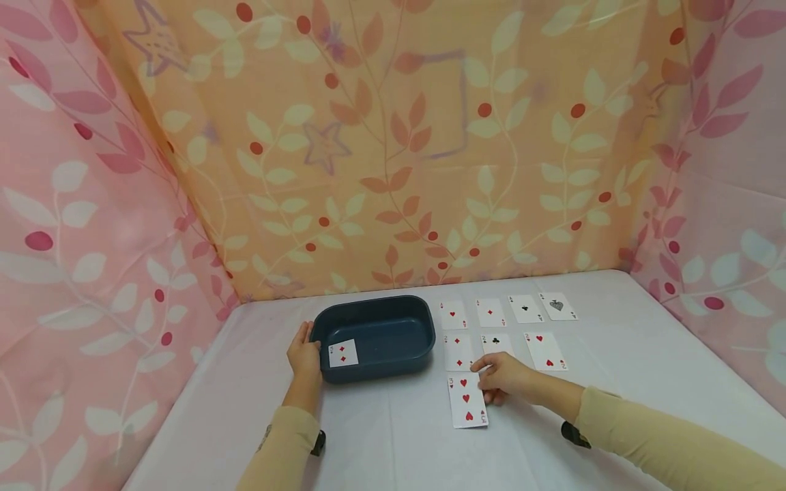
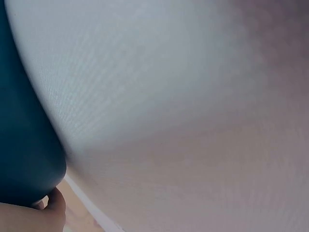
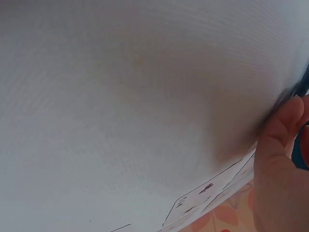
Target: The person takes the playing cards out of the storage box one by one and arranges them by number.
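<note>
My left hand (image 1: pixel 303 351) grips the left end of a dark blue rectangular basin (image 1: pixel 424 344), its thumb near the rim. In the left wrist view, fingers (image 2: pixel 57 203) bend at the basin's corner. A playing card with red diamonds (image 1: pixel 342 352) lies inside, its lower part hidden by the front wall. My right hand (image 1: pixel 506 378) pinches the three of hearts (image 1: pixel 459 402) at its upper right edge, just below the two of diamonds (image 1: pixel 457 351). The same hand partly covers the two of clubs (image 1: pixel 495 342). To its right lies the two of hearts (image 1: pixel 545 351).
Four aces form the back row: hearts (image 1: pixel 453 315), diamonds (image 1: pixel 490 313), clubs (image 1: pixel 525 309) and spades (image 1: pixel 559 306). A white cloth covers the table (image 1: pixel 393 436). Patterned fabric walls (image 1: pixel 393 136) stand behind and at both sides.
</note>
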Tool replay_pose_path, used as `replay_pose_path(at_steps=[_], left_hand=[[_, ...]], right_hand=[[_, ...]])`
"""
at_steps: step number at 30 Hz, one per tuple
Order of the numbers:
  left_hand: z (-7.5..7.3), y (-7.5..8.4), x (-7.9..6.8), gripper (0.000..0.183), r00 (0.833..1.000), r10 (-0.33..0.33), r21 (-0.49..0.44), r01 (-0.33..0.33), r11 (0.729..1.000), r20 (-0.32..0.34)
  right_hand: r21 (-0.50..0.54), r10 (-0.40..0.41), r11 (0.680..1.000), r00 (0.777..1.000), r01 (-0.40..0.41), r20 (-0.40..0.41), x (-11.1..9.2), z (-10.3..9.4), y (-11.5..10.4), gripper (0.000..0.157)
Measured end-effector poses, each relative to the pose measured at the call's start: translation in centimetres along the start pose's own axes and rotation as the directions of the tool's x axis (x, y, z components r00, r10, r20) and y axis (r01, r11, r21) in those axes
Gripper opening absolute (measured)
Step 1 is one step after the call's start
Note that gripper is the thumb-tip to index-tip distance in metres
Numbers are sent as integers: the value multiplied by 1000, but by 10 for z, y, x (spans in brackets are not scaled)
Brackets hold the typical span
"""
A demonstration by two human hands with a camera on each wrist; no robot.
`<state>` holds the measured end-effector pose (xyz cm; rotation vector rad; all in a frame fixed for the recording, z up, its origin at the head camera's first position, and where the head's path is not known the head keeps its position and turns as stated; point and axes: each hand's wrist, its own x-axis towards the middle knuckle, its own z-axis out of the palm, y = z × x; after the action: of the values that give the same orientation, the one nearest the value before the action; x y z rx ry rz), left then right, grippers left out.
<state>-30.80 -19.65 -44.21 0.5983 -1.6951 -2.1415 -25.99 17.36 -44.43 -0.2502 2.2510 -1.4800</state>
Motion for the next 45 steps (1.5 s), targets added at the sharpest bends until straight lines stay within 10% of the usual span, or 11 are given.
replay_pose_path(at_steps=[16, 28, 45], left_hand=[[-1, -4, -2, 60, 999, 39, -31, -39, 999, 2], [-1, -2, 4, 62, 1000, -1, 4, 1, 1000, 12], [-2, -5, 2, 61, 1000, 25, 13, -25, 1000, 9]], right_hand=[[-199, 35, 979, 996, -50, -78, 2, -1, -3, 40], [96, -29, 995, 998, 33, -52, 16, -6, -13, 37], [425, -214, 879, 975, 216, -53, 65, 51, -69, 44]])
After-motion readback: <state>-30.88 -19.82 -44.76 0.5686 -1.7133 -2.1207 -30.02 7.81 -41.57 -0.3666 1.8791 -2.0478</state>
